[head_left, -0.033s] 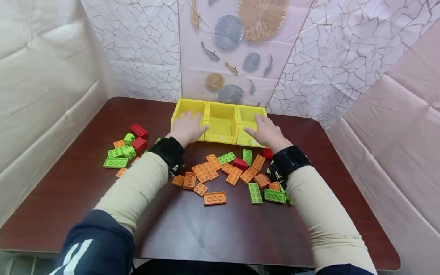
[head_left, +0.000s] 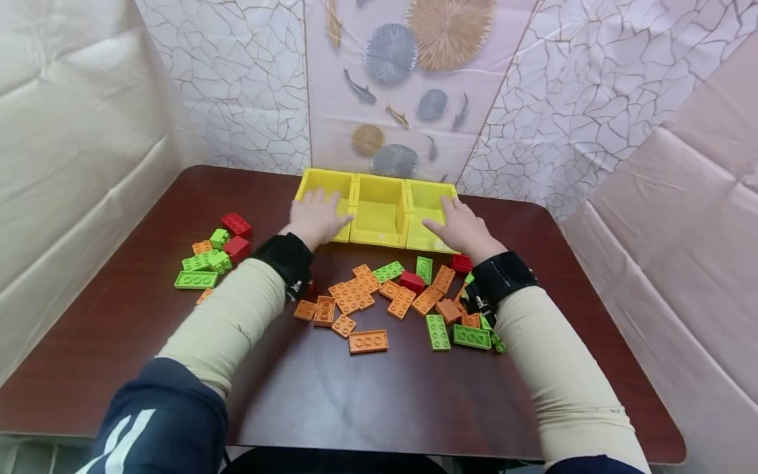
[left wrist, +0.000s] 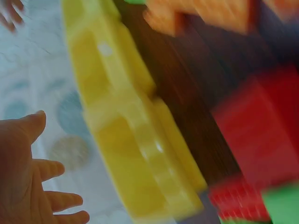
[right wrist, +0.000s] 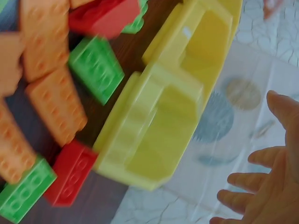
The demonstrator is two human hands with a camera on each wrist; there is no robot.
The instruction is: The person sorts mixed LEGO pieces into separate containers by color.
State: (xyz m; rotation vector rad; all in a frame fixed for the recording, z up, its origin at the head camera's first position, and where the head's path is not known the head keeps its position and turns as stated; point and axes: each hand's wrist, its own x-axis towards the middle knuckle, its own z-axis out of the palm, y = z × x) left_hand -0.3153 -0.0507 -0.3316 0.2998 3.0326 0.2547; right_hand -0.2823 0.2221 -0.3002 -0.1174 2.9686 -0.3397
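Three joined yellow bins (head_left: 379,222) stand at the back of the dark table. Over the left bin hovers my left hand (head_left: 315,218), fingers spread and holding nothing. My right hand (head_left: 463,232) is above the right bin, its fingers also spread and its palm bare. In both wrist views the hands, left hand (left wrist: 21,179) and right hand (right wrist: 268,186), show separated fingers, apart from the bins. Orange bricks (head_left: 354,295) lie loose in front of the bins, with a red brick (head_left: 412,282) and a green brick (head_left: 437,332) among them.
Left of my left arm lies a smaller group with red bricks (head_left: 237,225), green bricks (head_left: 197,280) and orange ones. My right wristband (head_left: 503,280) partly covers bricks at the right. A patterned cloth wall (head_left: 249,85) rises behind the table (head_left: 379,395).
My left hand has shifted slightly to the left, and the head view has moved a little. The right hand stays nearly in place; the bricks and bins have not been moved.
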